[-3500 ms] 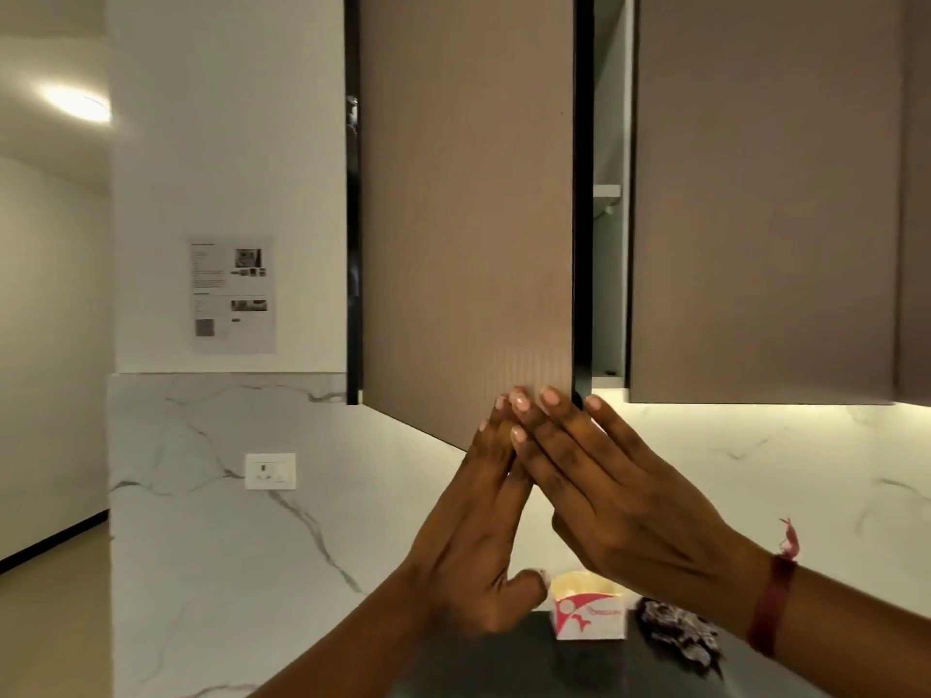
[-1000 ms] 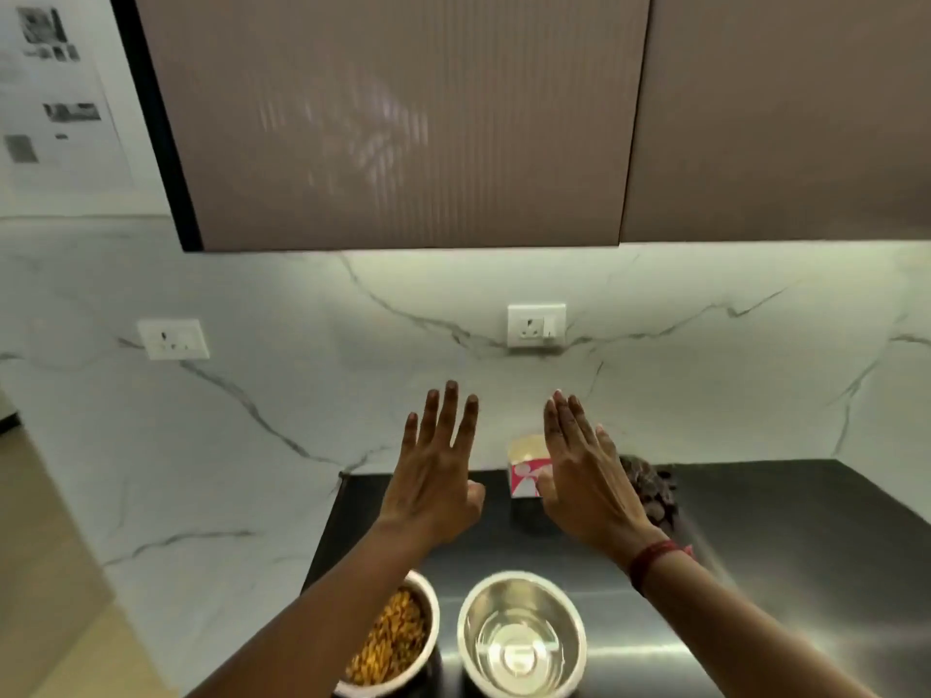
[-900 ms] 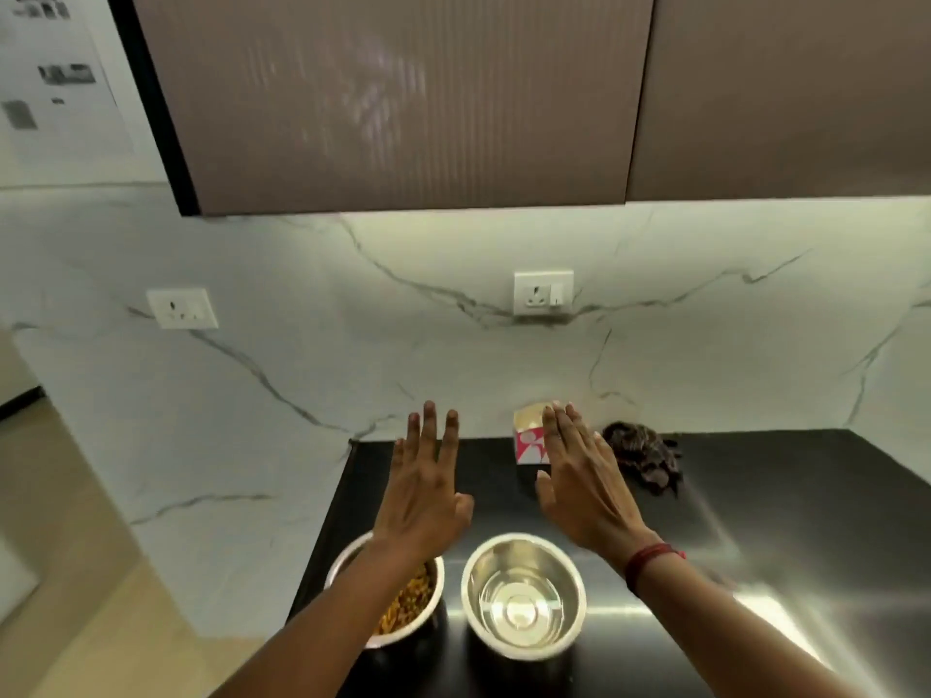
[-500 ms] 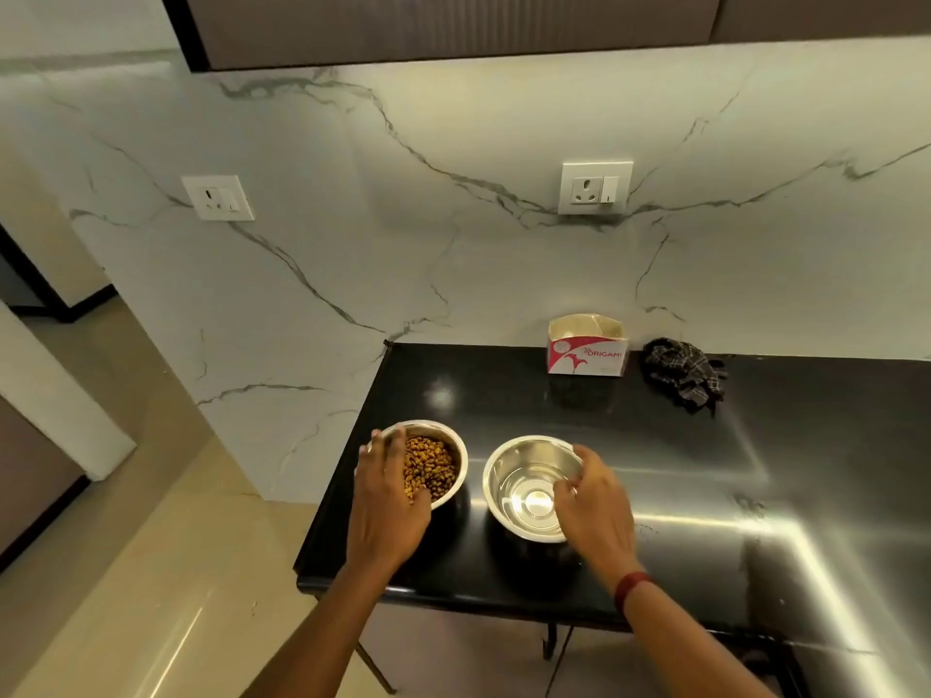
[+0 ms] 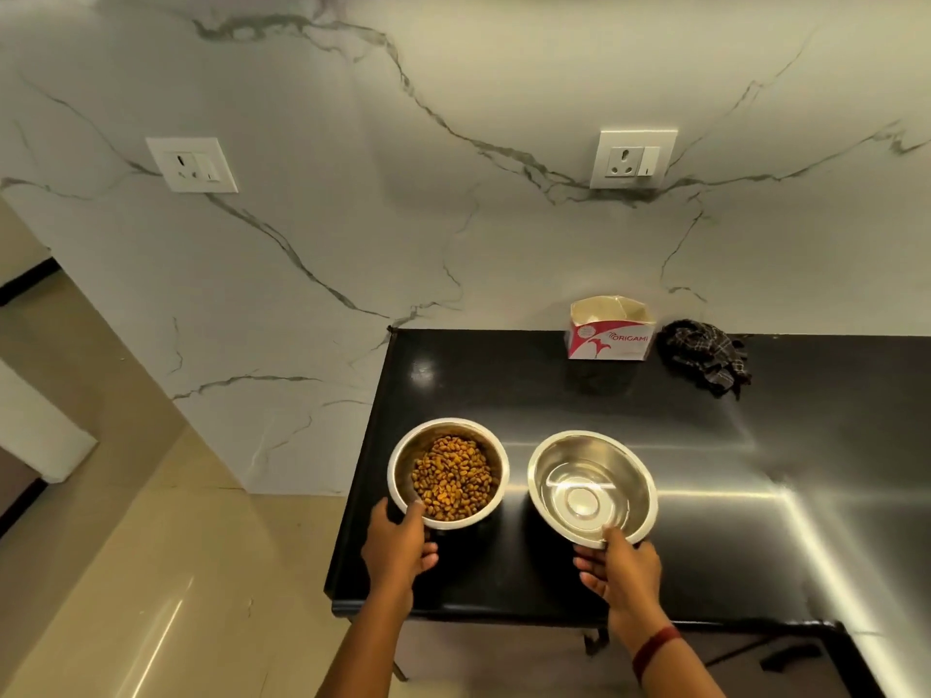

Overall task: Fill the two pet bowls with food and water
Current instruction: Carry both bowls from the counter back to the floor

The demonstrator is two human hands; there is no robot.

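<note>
Head camera, looking down at a glossy black counter (image 5: 755,496) set against a white marble wall with grey veins. Two steel bowls sit side by side near the counter's front left corner, close together but not touching. The left bowl (image 5: 403,463) holds a heap of brown and orange dry pet food (image 5: 452,477). The right bowl (image 5: 640,476) holds clear water (image 5: 579,496), with the round base showing through.

The left hand (image 5: 398,546) grips the near rim of the food bowl, thumb hooked over the edge and its fingers (image 5: 428,551) curled under the outside wall. The right hand (image 5: 622,566) grips the near rim of the water bowl the same way, thumb on top, fingers wrapped beneath. A dark red band circles the right wrist.

At the back of the counter, against the wall, stands a small open carton (image 5: 609,330), white and pink with red lettering. Just to its right lies a crumpled dark checked cloth (image 5: 705,357). Two white sockets (image 5: 634,158) are fixed on the wall above. A beige tiled floor (image 5: 151,571) lies to the left.
</note>
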